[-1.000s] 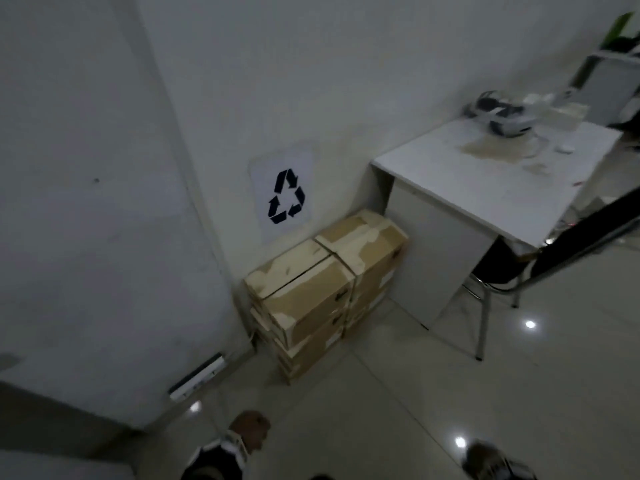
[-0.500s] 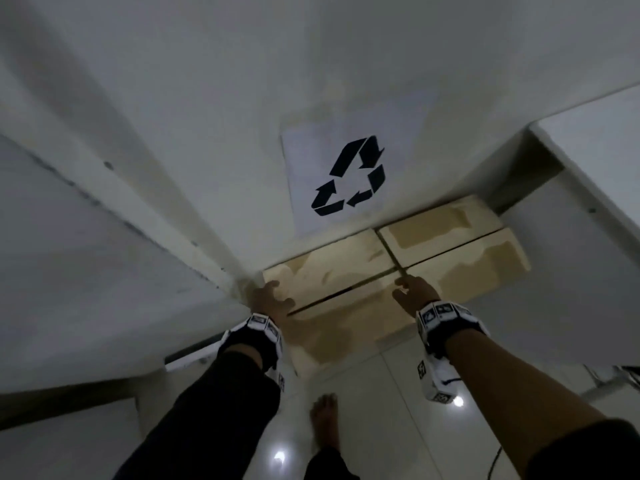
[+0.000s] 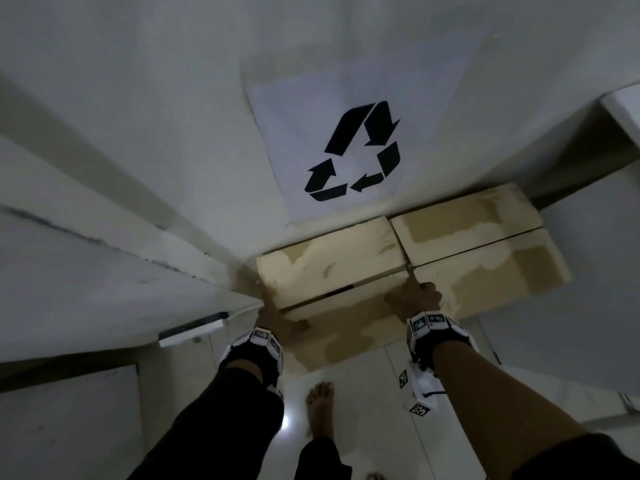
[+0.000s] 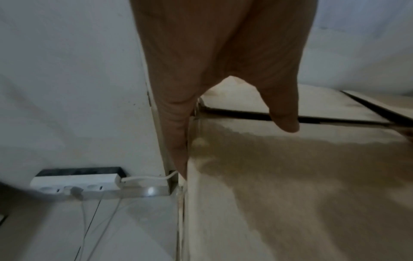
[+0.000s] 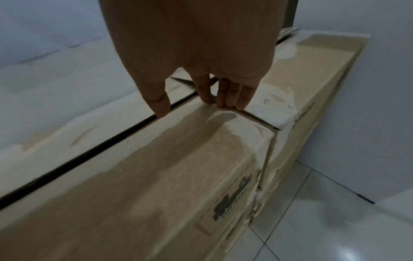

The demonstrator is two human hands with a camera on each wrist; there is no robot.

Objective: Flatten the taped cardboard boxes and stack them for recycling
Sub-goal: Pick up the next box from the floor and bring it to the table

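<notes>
We hold the big tan cardboard box [image 3: 332, 271] at both ends, left hand [image 3: 273, 317] and right hand [image 3: 414, 299] fingers [image 5: 230, 95] straight, pressed on its stiff, probably light edges.

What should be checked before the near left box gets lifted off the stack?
1. Left hand on the box's left end: ok, fingers run down the side by the wall, thumb on top.
2. Right hand on the box's right end: ok, fingertips sit in the gap to the neighbouring box.
3. Full grip under the near left box: cannot tell, fingers lie fairly straight.
4. Top flaps shut: not ok, a dark gap shows along the seam.
5. Power strip and its cable beside the left end: not ok, the cable runs close to the left fingers.
6. Bare foot below the box: not ok if the box slips.
</notes>
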